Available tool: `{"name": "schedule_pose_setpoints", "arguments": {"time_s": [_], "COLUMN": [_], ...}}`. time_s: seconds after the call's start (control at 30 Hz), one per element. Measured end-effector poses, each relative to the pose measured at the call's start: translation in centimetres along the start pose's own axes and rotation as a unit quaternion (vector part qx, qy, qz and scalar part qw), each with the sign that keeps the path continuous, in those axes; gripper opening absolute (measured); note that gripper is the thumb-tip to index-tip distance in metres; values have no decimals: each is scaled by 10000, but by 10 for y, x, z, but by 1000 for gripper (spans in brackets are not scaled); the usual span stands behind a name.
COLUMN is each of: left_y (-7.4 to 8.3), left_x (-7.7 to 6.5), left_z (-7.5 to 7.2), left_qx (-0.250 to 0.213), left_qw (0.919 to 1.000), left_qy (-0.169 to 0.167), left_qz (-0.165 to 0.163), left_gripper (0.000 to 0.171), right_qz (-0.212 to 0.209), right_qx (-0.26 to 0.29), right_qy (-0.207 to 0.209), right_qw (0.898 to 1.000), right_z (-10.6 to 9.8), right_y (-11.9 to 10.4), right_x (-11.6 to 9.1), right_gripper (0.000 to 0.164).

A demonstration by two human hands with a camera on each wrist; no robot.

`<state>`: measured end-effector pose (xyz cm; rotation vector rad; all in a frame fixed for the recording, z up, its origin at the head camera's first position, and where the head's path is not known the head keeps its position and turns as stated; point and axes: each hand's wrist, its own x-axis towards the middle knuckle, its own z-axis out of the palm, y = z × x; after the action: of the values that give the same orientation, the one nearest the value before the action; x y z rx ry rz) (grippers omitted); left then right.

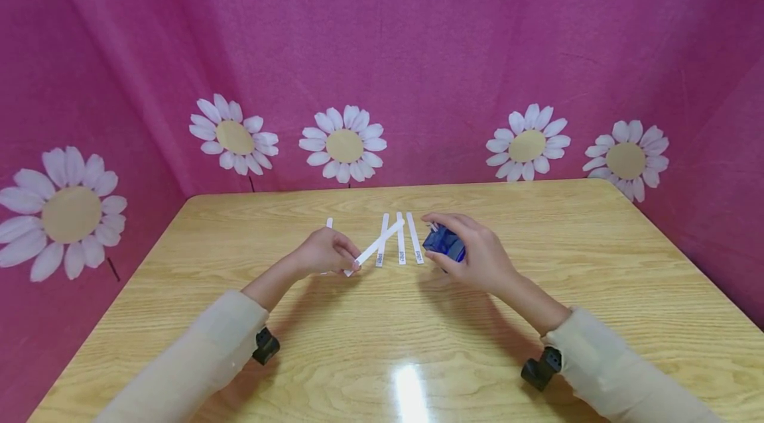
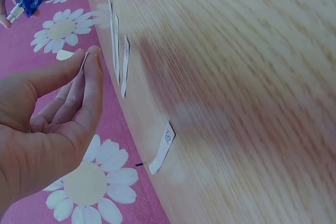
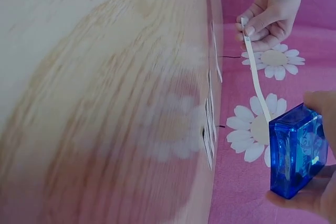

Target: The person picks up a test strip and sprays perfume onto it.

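Observation:
My left hand (image 1: 327, 252) pinches a white paper test strip (image 1: 375, 246) between thumb and fingertips, by its near end. The strip slants up to the right, its far end toward the bottle. My right hand (image 1: 480, 257) grips a blue glass perfume bottle (image 3: 291, 153), thumb on one side and fingers on the other. In the left wrist view a silver spray neck (image 2: 16, 13) sticks out of the bottle, tilted on its side. Three more strips (image 1: 414, 237) with small printed marks lie on the table between the hands. Another strip (image 2: 163, 148) lies by the left hand, partly hidden in the head view.
The wooden table (image 1: 334, 350) extends around both hands, with a bright reflection near its front edge. Behind it hangs a pink curtain (image 1: 406, 65) with large white daisies. Each wrist carries a small black camera (image 1: 542, 368).

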<state>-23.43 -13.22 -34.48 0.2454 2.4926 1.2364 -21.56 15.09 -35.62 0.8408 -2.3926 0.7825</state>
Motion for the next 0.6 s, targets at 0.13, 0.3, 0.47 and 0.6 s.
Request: {"name": "schedule_pose_setpoints", "arguments": {"time_s": [0.13, 0.3, 0.47, 0.6], "left_y": [1, 3, 3, 2], "left_x": [0, 0, 0, 2], "left_z": [1, 2, 2, 2], "left_qx": [-13, -48, -88, -124], "left_qw": [10000, 9999, 9999, 9999], "left_qy": [36, 48, 36, 16], "left_qz": [-83, -154, -136, -107], "left_gripper": [16, 16, 16, 17], "right_qz": [-107, -132, -123, -136], "right_qx": [-116, -143, -81, -151], "right_qy": [119, 185, 201, 226], "right_qw": [9998, 9996, 9997, 9995], "right_z": [0, -2, -3, -5], "right_y": [0, 0, -2, -3], "right_x": [0, -1, -2, -1], "right_gripper": [53, 53, 55, 53]}}
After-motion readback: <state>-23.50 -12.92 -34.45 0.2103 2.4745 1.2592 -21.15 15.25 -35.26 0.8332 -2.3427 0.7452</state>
